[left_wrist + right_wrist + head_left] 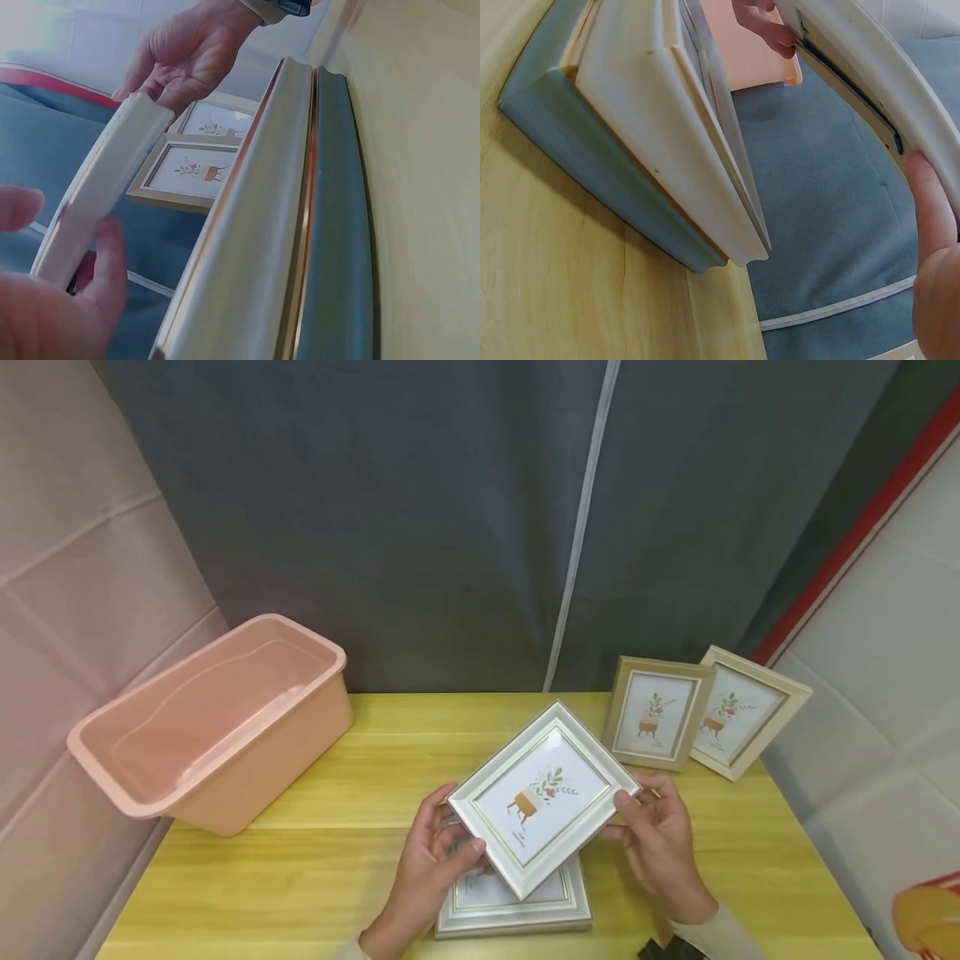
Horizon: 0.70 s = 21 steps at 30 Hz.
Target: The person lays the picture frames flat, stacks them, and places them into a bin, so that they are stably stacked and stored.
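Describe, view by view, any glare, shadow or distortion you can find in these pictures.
Head view: a small glare spot near the held frame's top corner, and a pale sheen inside the bin; left wrist view: the wall looks washed out at upper left; right wrist view: a soft shadow beside the stack on the table, and the held frame's edge bows, probably lens distortion.

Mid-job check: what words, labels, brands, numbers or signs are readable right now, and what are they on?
None can be read.
Raised silver frame: caption-like marks below its picture, too small.
Lower silver frame: faint marks, partly covered, too small.
Tan frame: similar marks, too small.
Cream frame: similar marks, too small.
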Each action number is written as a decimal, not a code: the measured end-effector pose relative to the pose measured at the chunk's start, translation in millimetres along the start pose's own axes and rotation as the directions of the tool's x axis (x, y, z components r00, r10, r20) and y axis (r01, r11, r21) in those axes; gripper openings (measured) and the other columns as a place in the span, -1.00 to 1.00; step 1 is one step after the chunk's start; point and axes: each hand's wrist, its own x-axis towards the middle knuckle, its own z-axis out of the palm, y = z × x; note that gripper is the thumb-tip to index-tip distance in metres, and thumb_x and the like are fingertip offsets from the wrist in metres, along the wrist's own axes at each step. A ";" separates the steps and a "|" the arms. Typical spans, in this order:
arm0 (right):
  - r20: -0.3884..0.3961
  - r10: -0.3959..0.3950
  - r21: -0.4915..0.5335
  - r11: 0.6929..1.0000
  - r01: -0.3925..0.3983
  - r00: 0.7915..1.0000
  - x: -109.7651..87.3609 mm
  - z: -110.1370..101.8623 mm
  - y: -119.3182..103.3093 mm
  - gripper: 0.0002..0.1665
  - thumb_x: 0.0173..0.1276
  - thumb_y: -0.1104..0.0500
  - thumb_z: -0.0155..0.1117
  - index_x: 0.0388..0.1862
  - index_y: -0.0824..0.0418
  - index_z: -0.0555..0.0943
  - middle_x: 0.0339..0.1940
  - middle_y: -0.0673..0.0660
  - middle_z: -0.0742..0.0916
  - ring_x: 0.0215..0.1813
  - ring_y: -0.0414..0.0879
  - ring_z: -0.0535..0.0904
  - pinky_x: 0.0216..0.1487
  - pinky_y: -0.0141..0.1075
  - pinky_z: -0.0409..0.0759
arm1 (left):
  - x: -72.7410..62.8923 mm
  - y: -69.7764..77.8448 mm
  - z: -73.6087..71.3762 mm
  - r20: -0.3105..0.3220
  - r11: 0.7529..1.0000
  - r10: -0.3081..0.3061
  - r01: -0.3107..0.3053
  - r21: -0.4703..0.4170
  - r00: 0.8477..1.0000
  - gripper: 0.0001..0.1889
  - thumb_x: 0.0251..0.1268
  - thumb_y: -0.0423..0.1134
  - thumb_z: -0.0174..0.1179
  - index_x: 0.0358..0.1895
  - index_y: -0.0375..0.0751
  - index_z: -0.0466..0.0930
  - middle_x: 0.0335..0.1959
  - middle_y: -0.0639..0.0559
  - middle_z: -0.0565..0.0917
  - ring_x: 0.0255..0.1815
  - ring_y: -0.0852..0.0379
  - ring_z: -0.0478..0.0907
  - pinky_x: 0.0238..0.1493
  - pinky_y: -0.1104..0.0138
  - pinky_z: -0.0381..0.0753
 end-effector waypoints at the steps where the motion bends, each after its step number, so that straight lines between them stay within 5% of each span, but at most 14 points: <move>1: -0.007 0.011 -0.006 1.000 -0.011 1.000 0.0 0.7 -0.2 -0.52 0.51 0.69 -0.23 0.24 0.35 0.37 0.20 0.30 0.72 0.04 0.14 0.83 -0.17 -0.10 0.81 | 0.2 -0.3 1.0 -0.021 1.000 0.001 -0.001 0.003 1.000 -0.10 0.30 -0.55 0.34 0.63 -0.11 0.10 0.36 -0.23 0.39 0.17 0.06 0.66 0.04 0.12 0.83; 10: -0.011 0.079 -0.133 0.988 -0.079 0.997 -0.3 1.3 -4.2 -0.48 0.46 0.68 -0.09 0.24 0.26 0.37 0.12 0.16 0.72 -0.09 -0.03 0.84 -0.22 -0.23 0.82 | 0.7 1.2 3.9 -0.111 0.999 -0.034 0.035 0.011 0.993 -0.07 0.21 -0.57 0.40 0.62 -0.08 0.17 0.33 -0.23 0.42 0.07 0.07 0.73 -0.05 0.18 0.85; 15: 0.054 0.052 -0.217 0.975 -0.039 0.997 2.6 -0.2 -6.3 -0.48 0.39 0.73 -0.06 0.28 0.48 0.33 0.13 0.16 0.71 -0.08 -0.08 0.81 -0.23 -0.28 0.82 | 1.2 6.1 0.5 -0.100 0.998 -0.055 0.055 0.000 0.993 -0.10 0.23 -0.57 0.37 0.61 -0.08 0.19 0.33 -0.22 0.41 0.05 0.05 0.75 -0.09 0.21 0.85; 21: 0.031 0.102 -0.376 0.923 -0.083 0.994 6.1 0.3 -12.3 -0.47 0.33 0.73 0.02 0.26 0.53 0.39 0.16 0.09 0.70 -0.09 -0.12 0.80 -0.23 -0.24 0.82 | 1.8 13.5 -9.1 -0.030 0.996 -0.086 0.086 0.001 0.996 -0.09 0.28 -0.54 0.34 0.65 -0.17 0.10 0.31 -0.12 0.43 -0.02 0.12 0.75 -0.17 0.28 0.82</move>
